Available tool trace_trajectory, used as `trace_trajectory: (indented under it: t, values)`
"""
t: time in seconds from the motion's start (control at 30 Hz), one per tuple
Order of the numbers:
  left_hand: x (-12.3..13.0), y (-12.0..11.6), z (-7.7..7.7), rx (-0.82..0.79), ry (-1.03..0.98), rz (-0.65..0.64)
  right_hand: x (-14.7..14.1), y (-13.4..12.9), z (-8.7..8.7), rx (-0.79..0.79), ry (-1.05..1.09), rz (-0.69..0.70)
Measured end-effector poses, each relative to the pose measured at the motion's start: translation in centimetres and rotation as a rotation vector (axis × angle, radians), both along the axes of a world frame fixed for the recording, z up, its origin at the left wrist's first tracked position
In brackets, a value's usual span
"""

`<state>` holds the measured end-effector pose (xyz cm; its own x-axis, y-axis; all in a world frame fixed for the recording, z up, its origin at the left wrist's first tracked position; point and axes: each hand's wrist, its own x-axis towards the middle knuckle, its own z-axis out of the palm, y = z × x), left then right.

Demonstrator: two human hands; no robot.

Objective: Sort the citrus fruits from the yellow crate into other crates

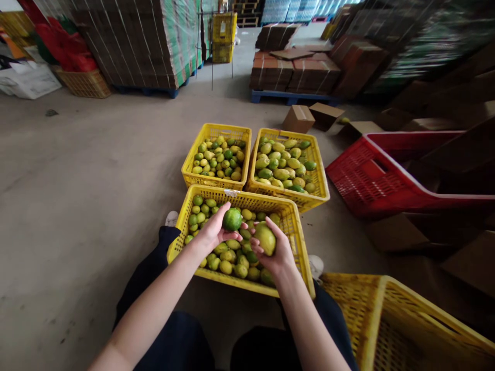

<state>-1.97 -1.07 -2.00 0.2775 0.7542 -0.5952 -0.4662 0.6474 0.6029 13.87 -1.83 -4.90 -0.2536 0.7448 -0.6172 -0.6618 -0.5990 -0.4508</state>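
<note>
Above the near yellow crate [299, 252], my left hand [217, 228] has its fingers around a dark green lemon [232, 219]. Just to the right, my right hand [279, 251] grips a larger yellow-green lemon [265, 238]. The two fruits are close together but apart. Below both hands lie many green and yellow lemons [240, 270] in the near crate. Beyond it stand two more yellow crates side by side, the left one [216, 127] with smaller fruit and the right one [323, 180] with larger fruit.
A yellow crate [381, 304] stands at the lower right. Behind it are a red crate [386, 170] and cardboard boxes [299, 119]. Flattened cartons [294, 72] lie on a blue pallet farther back. A wrapped stack [131, 46] and a wicker basket [87, 83] are at the back left.
</note>
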Motion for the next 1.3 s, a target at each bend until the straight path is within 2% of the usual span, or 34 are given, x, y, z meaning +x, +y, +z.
trace_trajectory:
  t: [0.17, 0.57, 0.67, 0.9, 1.3]
  values:
    - [-0.1, 0.2, 0.1, -0.105, -0.085, 0.085, 0.2, 0.3, -0.5, -0.118, 0.115, -0.025]
    - [0.0, 0.3, -0.1, -0.146, -0.161, 0.110, 0.4, 0.4, -1.6, -0.118, 0.147, -0.081]
    - [0.0, 0.3, -0.1, -0.141, -0.164, 0.112, 0.3, 0.4, -1.9, -0.100, 0.124, -0.133]
    - [-0.1, 0.2, -0.2, -0.118, -0.195, 0.117, 0.3, 0.5, -1.4, -0.132, 0.126, -0.229]
    - [0.0, 0.4, -0.6, -0.133, -0.210, 0.130, 0.6, 0.5, -2.1, -0.153, 0.211, -0.182]
